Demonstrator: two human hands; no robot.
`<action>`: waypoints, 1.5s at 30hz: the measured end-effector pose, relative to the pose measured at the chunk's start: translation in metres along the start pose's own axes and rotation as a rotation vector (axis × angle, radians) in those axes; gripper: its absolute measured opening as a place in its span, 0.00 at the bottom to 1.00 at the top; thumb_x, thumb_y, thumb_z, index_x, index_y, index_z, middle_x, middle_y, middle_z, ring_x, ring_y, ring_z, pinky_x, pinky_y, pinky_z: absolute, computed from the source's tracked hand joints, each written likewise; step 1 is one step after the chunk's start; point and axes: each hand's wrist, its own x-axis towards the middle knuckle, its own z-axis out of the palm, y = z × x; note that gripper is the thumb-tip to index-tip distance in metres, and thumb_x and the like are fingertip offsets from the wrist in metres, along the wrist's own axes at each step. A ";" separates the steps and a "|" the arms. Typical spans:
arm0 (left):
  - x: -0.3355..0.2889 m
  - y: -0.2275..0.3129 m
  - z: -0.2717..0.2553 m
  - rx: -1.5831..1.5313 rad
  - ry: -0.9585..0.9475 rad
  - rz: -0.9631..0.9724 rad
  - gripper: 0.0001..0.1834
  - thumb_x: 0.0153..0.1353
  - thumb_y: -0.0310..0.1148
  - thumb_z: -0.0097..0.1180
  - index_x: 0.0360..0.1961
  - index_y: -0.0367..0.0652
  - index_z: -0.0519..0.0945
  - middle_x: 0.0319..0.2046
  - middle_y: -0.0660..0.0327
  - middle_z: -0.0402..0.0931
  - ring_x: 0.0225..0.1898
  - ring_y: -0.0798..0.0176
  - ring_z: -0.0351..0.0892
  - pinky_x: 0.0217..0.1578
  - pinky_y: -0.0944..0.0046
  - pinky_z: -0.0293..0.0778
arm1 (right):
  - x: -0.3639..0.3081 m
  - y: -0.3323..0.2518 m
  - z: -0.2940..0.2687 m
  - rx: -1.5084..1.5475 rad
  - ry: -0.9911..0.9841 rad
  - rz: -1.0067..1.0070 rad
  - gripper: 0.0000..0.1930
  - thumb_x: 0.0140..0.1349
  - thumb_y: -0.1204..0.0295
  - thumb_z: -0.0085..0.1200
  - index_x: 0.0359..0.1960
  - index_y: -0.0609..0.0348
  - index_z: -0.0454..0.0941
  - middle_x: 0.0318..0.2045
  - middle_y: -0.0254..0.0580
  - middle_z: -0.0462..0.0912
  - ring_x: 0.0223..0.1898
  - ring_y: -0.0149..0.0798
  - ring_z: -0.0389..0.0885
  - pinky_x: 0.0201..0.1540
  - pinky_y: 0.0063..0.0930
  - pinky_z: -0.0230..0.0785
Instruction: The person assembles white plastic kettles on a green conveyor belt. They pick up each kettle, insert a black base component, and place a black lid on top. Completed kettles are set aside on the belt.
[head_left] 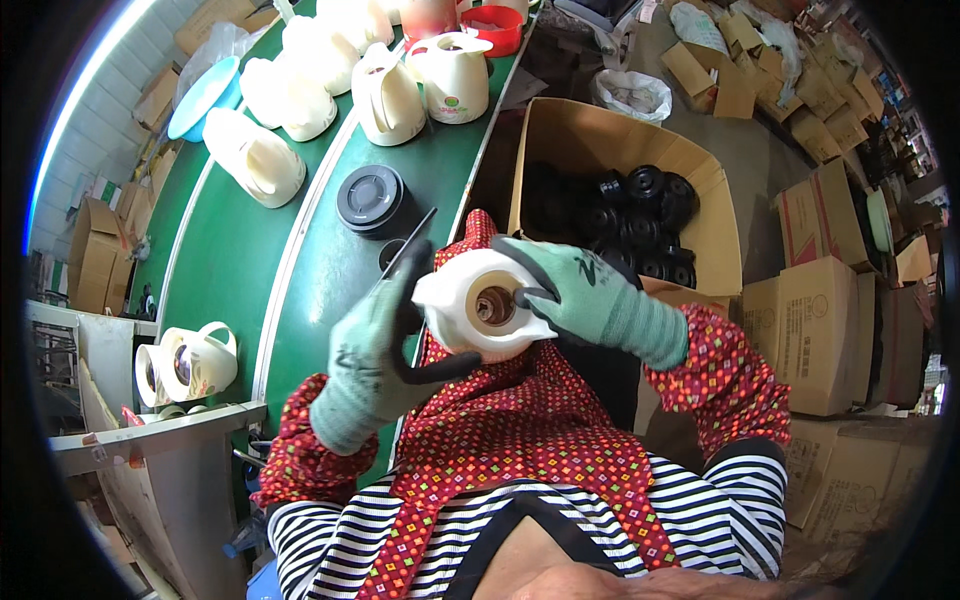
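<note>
My hands hold a white thermos jug (458,312) over my lap, its round opening facing up with a brownish, shiny inside. My left hand (375,345), in a green glove with black fingers, curves around the jug's left side, thumb along the lower edge. On the right, my right hand (600,300) grips the rim, with dark fingertips at the opening. A thin dark strip (408,245) slants up beside my left fingers; its kind is unclear. Just beyond, a stack of black round parts (372,200) rests on the green belt (325,265).
Several cream jugs (385,95) stand along the belt's far end, near a red bowl (495,28) and a blue basin (205,97). An open carton (690,150) of black parts is at right. Two jug bodies (200,362) sit at left. Closed cartons (815,330) are stacked far right.
</note>
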 end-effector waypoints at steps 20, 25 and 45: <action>0.005 -0.018 -0.006 -0.140 -0.024 -0.151 0.48 0.53 0.28 0.75 0.75 0.39 0.65 0.62 0.40 0.74 0.55 0.46 0.82 0.54 0.52 0.80 | 0.044 -0.019 0.002 0.131 0.131 0.153 0.19 0.64 0.59 0.65 0.50 0.58 0.81 0.40 0.58 0.87 0.44 0.59 0.87 0.45 0.48 0.79; 0.043 -0.037 -0.003 0.108 -0.180 0.085 0.52 0.55 0.31 0.72 0.80 0.46 0.57 0.71 0.36 0.63 0.64 0.30 0.74 0.63 0.45 0.76 | 0.034 -0.027 0.017 -0.163 0.018 0.175 0.30 0.61 0.45 0.65 0.48 0.64 0.81 0.42 0.60 0.88 0.45 0.58 0.89 0.51 0.47 0.80; 0.081 -0.012 0.008 0.317 -0.553 0.090 0.43 0.52 0.36 0.75 0.71 0.44 0.72 0.57 0.45 0.75 0.53 0.41 0.81 0.56 0.48 0.80 | 0.034 -0.029 0.039 -0.419 -0.127 0.280 0.30 0.68 0.45 0.57 0.50 0.65 0.81 0.37 0.59 0.88 0.42 0.59 0.88 0.49 0.48 0.79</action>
